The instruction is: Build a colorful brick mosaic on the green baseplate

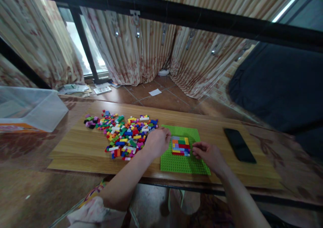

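Note:
A square block of multicoloured toy bricks (180,146) is built up on the green studded baseplate (184,165). My left hand (158,141) is at the baseplate's left edge, between the built bricks and the loose pile. Its fingers are curled together, and anything in them is hidden. On the other side, my right hand (205,153) hovers over the baseplate's right part, just beside the built bricks. Thumb and fingertips are pinched there; whatever they may hold is too small to make out. A pile of loose bricks (128,134) in many colours spreads to the left of the baseplate.
A black phone (239,145) lies on the wooden tabletop (78,144) to the right. At far left stands a clear plastic bin (32,108). A dark horizontal bar (161,7) crosses above, before striped curtains (141,53). Papers (75,89) lie beyond the table.

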A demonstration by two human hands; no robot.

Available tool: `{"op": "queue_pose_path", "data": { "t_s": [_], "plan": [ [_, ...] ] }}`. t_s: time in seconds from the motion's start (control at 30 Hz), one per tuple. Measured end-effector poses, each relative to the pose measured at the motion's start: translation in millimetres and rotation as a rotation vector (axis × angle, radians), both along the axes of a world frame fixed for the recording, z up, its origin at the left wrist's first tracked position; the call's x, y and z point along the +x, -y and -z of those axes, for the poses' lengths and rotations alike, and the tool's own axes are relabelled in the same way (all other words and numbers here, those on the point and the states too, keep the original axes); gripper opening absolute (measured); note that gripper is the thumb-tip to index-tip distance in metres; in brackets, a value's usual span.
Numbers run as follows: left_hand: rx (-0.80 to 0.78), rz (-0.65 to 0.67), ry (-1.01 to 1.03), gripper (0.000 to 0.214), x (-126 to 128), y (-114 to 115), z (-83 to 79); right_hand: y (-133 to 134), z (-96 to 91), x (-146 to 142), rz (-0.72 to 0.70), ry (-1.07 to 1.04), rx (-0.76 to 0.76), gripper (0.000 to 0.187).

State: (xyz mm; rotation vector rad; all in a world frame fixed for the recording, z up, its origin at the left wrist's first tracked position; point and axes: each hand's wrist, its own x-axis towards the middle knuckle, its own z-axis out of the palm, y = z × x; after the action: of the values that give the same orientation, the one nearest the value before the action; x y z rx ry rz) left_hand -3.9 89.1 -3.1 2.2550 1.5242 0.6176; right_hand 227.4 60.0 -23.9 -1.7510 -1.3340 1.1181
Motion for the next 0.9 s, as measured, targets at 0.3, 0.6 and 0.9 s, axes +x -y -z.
{"op": "queue_pose_path", "data": {
  "t_s": [0.3,0.6,0.9],
  "plan": [
    [0.013,0.004,0.005,0.02,-1.3,0.9,-1.9,-0.7,-1.0,-6.3,-0.049,0.032,-0.032,0.02],
    [0.025,0.018,-0.025,0.02,-0.1,-0.3,0.0,0.5,2.4,-3.9,-0.075,0.046,-0.022,0.019],
    [-0.026,0.047,-0.017,0.02,7.3,2.8,5.0,-1.4,4.8,-4.5,-0.057,0.032,-0.014,0.019]
  ]
}}
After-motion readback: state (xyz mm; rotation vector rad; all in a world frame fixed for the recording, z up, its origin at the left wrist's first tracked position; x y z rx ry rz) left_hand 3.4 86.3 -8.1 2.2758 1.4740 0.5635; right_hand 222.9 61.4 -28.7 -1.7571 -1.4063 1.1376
